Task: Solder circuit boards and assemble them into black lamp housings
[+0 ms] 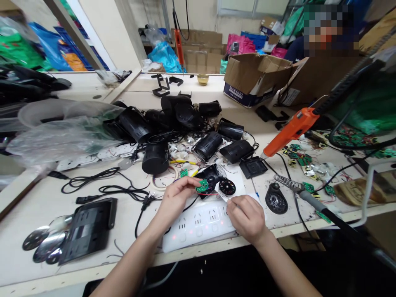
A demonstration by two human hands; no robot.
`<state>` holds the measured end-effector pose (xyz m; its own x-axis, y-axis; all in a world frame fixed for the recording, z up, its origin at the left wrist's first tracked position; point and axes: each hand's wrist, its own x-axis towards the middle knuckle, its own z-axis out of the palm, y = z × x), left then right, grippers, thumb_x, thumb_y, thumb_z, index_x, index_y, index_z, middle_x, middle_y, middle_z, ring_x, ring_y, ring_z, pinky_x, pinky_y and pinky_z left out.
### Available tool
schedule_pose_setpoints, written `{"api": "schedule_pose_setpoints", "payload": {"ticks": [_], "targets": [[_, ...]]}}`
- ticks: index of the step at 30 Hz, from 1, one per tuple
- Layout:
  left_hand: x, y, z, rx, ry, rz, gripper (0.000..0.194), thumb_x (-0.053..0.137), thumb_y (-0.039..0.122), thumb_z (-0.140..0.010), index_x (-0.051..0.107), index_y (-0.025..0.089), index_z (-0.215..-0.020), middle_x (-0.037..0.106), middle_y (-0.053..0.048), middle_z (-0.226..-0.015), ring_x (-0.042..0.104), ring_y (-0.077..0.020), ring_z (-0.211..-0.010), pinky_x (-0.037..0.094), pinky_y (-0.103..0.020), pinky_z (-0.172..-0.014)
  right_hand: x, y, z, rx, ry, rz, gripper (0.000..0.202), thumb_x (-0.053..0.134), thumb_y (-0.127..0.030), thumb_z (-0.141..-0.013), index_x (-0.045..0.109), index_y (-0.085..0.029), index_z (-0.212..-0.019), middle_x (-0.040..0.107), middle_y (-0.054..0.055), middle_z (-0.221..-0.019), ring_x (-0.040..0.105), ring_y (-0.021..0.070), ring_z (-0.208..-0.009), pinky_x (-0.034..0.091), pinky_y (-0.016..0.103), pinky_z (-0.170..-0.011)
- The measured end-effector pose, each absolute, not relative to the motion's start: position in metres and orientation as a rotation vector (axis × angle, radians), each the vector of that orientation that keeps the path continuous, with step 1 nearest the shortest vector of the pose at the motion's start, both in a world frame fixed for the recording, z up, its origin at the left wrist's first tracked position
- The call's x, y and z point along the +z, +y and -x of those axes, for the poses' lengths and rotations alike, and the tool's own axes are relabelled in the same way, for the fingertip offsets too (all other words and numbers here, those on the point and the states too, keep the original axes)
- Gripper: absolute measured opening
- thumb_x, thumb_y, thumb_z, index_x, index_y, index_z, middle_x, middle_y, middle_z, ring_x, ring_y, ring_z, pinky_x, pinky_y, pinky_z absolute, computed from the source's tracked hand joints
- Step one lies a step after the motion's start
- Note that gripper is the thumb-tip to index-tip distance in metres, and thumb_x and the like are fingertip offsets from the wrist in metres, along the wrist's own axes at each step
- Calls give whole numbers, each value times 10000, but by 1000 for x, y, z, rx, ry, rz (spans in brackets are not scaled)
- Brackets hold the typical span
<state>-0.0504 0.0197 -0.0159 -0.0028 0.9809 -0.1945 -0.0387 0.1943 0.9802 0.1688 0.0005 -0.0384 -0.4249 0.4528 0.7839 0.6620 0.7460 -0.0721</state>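
Observation:
Between the thumb and fingers of my left hand (pixel 179 194) is a small green circuit board (pixel 203 187). Thin red wires run from it toward a round black dial-like part (pixel 227 187) with a white edge. My right hand (pixel 246 217) is closed at the lower edge of that part, its fingertips pinched on the white edge. Behind the board lies an open black housing (pixel 211 175). Both hands are over a white power strip (pixel 198 225) with lit red lights.
Black housings (pixel 208 145) are heaped mid-table. An orange electric screwdriver (pixel 289 132) hangs at the right, above a soldering iron (pixel 321 206) in a coiled holder. Black cables (pixel 123 192) and a black casing (pixel 89 227) lie left. A cardboard box (pixel 256 78) stands behind; a person (pixel 295 49) is beyond.

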Motion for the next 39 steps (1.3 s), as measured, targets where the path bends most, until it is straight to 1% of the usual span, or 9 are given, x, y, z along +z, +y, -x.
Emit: {"api": "schedule_pose_setpoints", "payload": {"ticks": [5,11,18,23,29,33,36,39], "targets": [[-16,19,50,1085,1257,-1033,162,617,213,-656,701,181,-790,720,-68,-1045,638,-249,-1000,469,-370,-902,-35,0,-167,-316,-2077,833,180,602,-10,-845,591,-187,-815,633,48,-708,534,157,-649,460,278,-578],[-12,19,51,1079,1267,-1042,122,646,223,-635,699,185,-739,736,-71,-1050,649,-254,-983,482,-363,-880,-34,0,-166,-298,-2080,831,177,609,-5,-842,593,-180,-818,629,54,-711,532,159,-649,463,282,-578],[-14,21,51,1110,1258,-997,129,633,216,-632,710,187,-732,749,-66,-1020,651,-258,-991,479,-368,-900,-33,-6,-158,-248,-2081,798,172,621,-8,-841,578,-171,-803,630,60,-705,525,163,-657,452,283,-562],[-17,22,53,1130,1255,-975,125,620,196,-622,715,193,-703,756,-54,-982,651,-243,-974,458,-356,-927,-38,-11,-153,-210,-2093,767,168,604,-11,-851,579,-171,-804,628,54,-710,526,156,-662,450,276,-562],[-15,23,52,1124,1264,-876,149,661,235,-623,735,183,-741,747,-52,-939,642,-221,-898,466,-317,-860,-41,-12,-150,-210,-2097,761,180,601,-8,-850,578,-174,-785,625,49,-707,529,153,-663,446,275,-568],[-13,23,52,1116,1241,-828,180,658,245,-641,736,174,-788,725,-35,-841,625,-181,-792,470,-275,-764,-40,-12,-149,-189,-2097,734,175,600,2,-845,578,-158,-778,626,60,-700,521,158,-659,438,278,-562],[-13,23,52,1124,1227,-826,193,652,241,-646,726,167,-807,712,-33,-811,617,-170,-747,465,-260,-700,-40,-12,-149,-184,-2103,735,165,605,0,-843,587,-154,-786,628,62,-704,525,158,-659,441,278,-566],[-12,23,54,1117,1212,-830,188,643,232,-652,710,158,-811,711,-38,-801,627,-175,-738,474,-269,-693,-39,-12,-150,-199,-2092,750,164,615,-2,-836,596,-158,-787,626,59,-705,542,156,-647,440,276,-566]]}}
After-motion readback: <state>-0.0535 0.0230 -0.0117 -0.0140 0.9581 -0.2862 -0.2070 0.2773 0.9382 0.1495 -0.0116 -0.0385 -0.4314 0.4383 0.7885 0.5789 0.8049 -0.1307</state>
